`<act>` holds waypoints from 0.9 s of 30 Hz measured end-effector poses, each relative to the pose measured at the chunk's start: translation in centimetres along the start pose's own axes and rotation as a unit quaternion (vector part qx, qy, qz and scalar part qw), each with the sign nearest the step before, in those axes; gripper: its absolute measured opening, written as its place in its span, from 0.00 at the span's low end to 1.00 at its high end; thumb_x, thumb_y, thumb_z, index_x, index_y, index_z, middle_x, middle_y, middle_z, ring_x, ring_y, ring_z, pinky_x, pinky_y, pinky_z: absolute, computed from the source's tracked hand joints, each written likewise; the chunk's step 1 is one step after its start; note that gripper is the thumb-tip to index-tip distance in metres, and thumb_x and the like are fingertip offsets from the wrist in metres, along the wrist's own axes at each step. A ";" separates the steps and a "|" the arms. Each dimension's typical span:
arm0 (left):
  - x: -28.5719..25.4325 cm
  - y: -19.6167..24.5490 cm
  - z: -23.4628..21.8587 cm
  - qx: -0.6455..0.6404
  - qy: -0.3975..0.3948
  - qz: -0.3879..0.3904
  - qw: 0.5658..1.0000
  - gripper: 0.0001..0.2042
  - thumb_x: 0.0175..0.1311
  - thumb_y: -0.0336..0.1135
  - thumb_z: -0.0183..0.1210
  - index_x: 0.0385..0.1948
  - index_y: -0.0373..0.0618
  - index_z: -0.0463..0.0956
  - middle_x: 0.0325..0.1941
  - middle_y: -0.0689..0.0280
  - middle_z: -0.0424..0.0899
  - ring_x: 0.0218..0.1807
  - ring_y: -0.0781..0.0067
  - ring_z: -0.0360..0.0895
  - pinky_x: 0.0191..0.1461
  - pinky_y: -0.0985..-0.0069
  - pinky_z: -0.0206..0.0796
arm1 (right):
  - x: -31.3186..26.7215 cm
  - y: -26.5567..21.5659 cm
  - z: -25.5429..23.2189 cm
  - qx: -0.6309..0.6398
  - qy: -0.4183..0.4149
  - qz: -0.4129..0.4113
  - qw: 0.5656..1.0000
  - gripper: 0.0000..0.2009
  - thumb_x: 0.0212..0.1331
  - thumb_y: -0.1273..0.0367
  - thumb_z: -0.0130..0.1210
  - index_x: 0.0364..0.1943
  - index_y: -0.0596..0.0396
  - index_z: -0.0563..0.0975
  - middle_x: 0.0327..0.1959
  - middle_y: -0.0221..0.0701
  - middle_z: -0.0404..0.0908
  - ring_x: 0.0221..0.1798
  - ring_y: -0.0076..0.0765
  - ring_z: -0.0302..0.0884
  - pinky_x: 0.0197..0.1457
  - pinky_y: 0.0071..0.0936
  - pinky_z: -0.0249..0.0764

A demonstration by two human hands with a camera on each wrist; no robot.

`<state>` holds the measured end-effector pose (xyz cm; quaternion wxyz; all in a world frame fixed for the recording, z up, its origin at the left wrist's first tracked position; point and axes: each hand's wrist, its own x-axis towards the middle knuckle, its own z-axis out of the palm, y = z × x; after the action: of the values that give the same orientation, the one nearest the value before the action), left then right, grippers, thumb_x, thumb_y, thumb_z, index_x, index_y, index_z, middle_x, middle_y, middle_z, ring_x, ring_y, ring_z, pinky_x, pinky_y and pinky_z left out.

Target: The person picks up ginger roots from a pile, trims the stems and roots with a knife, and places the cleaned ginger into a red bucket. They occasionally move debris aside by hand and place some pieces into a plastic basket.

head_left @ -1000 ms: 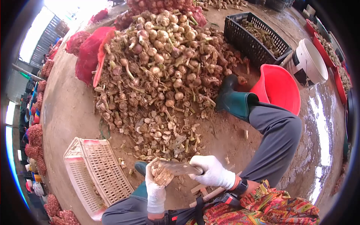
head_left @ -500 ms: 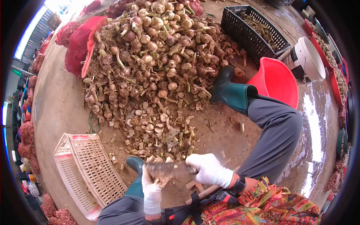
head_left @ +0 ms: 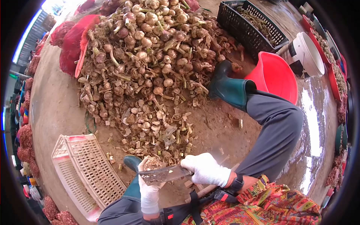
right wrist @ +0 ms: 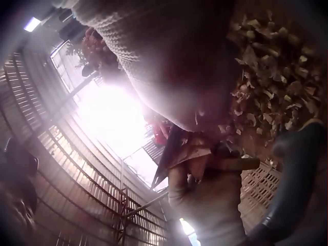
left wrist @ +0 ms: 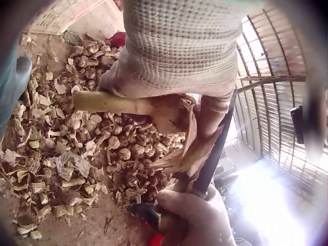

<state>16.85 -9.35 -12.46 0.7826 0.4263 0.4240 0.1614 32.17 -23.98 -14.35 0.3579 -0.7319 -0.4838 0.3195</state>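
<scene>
Now our knife sits lower, uncovering more of the garlic bulb clamped in our left grip; our right grip is clamped round the knife. The stem remains attached, so work seems unfinished.

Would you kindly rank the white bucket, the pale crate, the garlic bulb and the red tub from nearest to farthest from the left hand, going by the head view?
1. Garlic bulb: held in the left hand.
2. Pale crate: on the ground, to the hand's left.
3. Red tub: ahead and to the right.
4. White bucket: farther right, beyond the red tub.
</scene>
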 end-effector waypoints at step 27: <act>-1.8 0.5 2.9 0.181 0.085 0.120 0.972 0.30 0.40 0.37 0.73 0.45 0.41 0.65 0.41 0.66 0.72 0.43 0.76 0.73 0.47 0.77 0.70 | 1.4 5.4 3.2 -0.132 -0.110 0.234 0.957 0.11 0.43 0.68 0.55 0.35 0.48 0.79 0.29 0.38 0.82 0.36 0.49 0.81 0.37 0.42 0.76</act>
<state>18.15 -11.73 -10.27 0.6286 0.5933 0.4567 0.2103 32.56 -23.50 -20.75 0.1179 -0.8257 -0.3736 0.4059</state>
